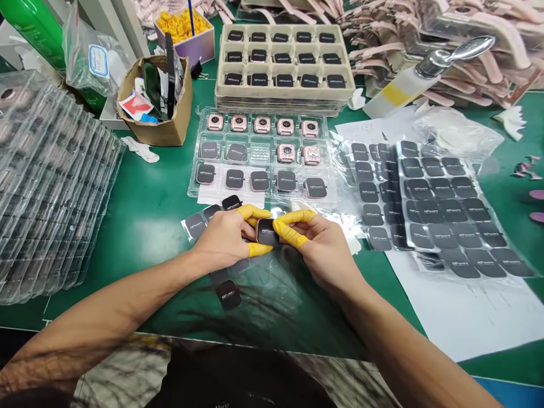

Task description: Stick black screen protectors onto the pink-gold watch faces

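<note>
A watch body (267,231) with a black printed film on its face is held between both hands, over the green table. My left hand (229,235) grips its left side, thumb and finger in yellow finger cots. On the right edge of the film, my right hand (317,235) pinches with yellow-covered thumb and forefinger. Just beyond lies a clear plastic tray (260,136) with pink watch bodies (262,124), some showing their undersides, others black film faces; one middle compartment holds none. Loose black film stickers (228,294) on a clear sheet lie under and beside my left hand.
Sticker sheets (442,209) lie right over white paper (471,317). A beige tray (284,68) with black pieces stands at the back. Stacked clear trays (51,187) rise at left, near a cardboard box (157,133). A glue-like bottle (395,93) and pink straps (382,51) are back right.
</note>
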